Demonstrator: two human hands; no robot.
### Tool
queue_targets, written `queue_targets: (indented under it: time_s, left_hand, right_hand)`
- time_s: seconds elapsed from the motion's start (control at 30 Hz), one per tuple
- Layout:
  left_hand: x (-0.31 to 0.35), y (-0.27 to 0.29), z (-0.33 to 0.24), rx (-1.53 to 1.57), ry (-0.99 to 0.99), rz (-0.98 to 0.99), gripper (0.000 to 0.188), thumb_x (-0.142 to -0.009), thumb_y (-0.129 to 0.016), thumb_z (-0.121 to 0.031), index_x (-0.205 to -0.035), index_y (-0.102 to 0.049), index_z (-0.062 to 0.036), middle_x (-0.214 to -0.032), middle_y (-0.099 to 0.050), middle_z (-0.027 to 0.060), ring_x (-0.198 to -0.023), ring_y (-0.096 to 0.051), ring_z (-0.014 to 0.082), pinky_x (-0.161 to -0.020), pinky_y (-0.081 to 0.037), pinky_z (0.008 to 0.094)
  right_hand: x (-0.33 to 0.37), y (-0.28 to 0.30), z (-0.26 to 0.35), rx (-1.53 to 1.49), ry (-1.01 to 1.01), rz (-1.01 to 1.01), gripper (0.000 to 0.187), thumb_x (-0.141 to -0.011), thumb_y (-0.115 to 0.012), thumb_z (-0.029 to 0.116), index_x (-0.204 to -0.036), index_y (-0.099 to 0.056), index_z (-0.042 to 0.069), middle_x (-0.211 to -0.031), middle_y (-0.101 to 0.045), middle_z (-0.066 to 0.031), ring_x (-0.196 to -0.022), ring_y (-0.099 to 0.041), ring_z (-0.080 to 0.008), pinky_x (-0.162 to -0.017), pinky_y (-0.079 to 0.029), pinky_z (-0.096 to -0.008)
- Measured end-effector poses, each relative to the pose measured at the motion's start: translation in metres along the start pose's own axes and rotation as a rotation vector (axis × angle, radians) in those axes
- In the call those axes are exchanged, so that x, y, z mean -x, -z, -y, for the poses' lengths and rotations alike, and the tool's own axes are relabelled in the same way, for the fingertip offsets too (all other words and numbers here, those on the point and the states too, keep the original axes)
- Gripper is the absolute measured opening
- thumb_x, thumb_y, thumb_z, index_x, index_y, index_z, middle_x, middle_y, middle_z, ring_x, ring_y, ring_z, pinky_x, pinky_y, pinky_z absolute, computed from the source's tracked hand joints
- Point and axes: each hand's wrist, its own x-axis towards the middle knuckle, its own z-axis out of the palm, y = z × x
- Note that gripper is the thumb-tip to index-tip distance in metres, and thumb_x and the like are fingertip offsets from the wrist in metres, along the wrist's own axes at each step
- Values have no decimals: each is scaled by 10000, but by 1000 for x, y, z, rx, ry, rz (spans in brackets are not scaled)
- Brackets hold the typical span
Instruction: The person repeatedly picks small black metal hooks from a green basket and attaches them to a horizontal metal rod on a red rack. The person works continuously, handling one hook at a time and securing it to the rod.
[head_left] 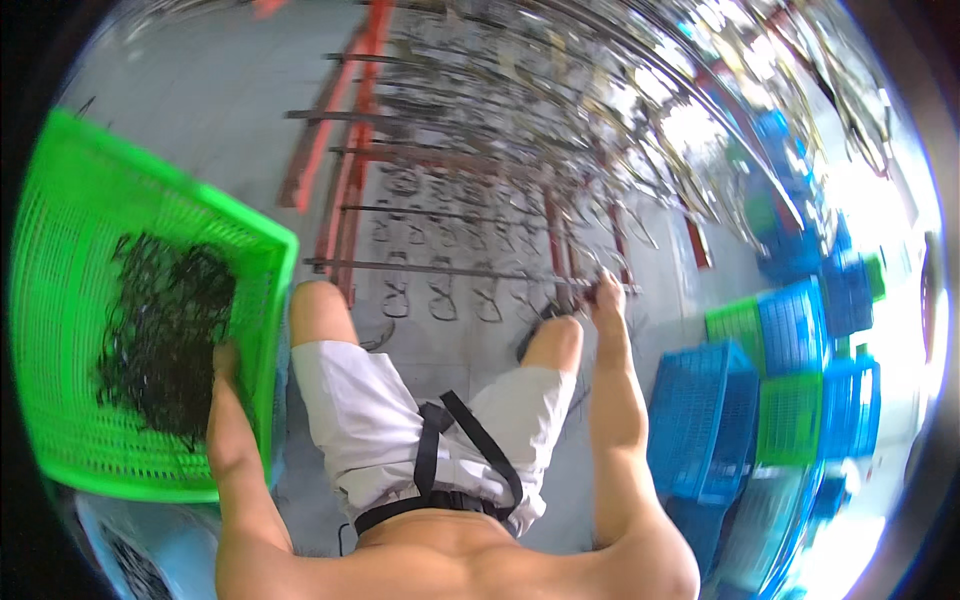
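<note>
My left hand reaches into a bright green plastic basket on the left. It rests at the edge of a tangled pile of thin dark wire-like pieces; its fingers are blurred and partly hidden. On the other side, my right hand is raised at the right end of the lowest dark rod. Its fingers look closed there, but what lies in them is too blurred to name. Several small looped wire pieces hang in a row from this rod.
A rack with red posts stands ahead, its stacked rods crowded with hanging looped pieces. Blue baskets and green baskets are stacked at the right. My knees are close to the lowest rod, between the green basket and those stacks.
</note>
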Motion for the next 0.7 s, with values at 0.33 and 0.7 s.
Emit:
queue_targets:
  time_s: [0.33,0.7]
  left_hand:
    - [49,-5,-86,-78,-238,-396,316,-803,-511,-184,-1061,-544,-5,-1034,-557,243,-961,-534,409,-816,-447,472]
    - [1,-25,-126,-706,-165,-307,408,-787,-542,-279,-1145,-573,-85,-1288,-465,95,-1161,-395,369,-915,-357,539]
  right_hand:
    - [-17,35,-52,609,319,-258,538,-911,-458,384,-1301,-353,29,-731,-516,-90,-488,-438,-155,-422,-374,-301]
    - [-12,40,-41,981,524,-249,548,-921,-435,385,-1286,-395,-22,-1249,-450,-260,-1123,-432,-381,-953,-341,-406]
